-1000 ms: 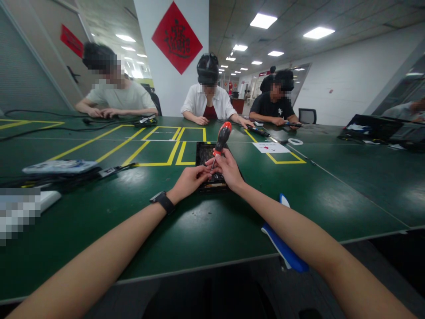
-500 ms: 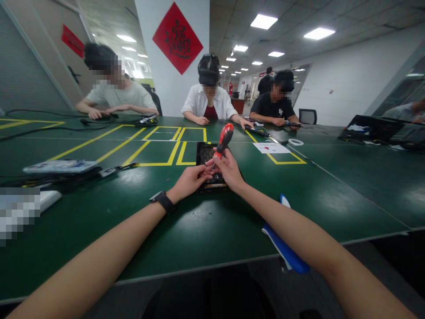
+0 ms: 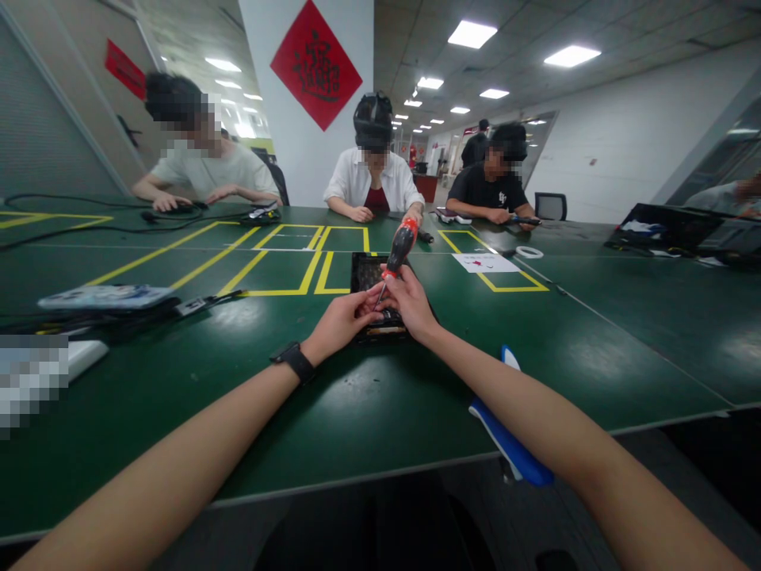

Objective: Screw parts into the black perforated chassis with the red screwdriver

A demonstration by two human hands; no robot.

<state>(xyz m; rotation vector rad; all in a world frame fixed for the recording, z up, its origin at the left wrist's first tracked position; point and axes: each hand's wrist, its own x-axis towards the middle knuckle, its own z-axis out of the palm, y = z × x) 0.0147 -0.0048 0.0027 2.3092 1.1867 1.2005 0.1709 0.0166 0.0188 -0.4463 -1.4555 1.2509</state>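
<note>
A screwdriver with a red and dark grey handle leans up and to the right, its thin shaft pointing down into a black tray-like case. My right hand is closed, its fingers round the screwdriver where the handle meets the shaft. Beside the shaft's lower end, my left hand is pinched, thumb against fingers. Whatever sits between those fingertips is too small to make out. Small parts lie inside the case, partly covered by both hands.
A blue and white object juts over the table's front edge under my right forearm. At left are a pale flat box and black cables. A paper sheet and a white ring lie at right. Several people sit opposite.
The screwdriver's handle has tipped slightly, while my hands stay nearly in place. Across the table, the white-sleeved person's arm and the long dark thing by that hand have shifted left.
</note>
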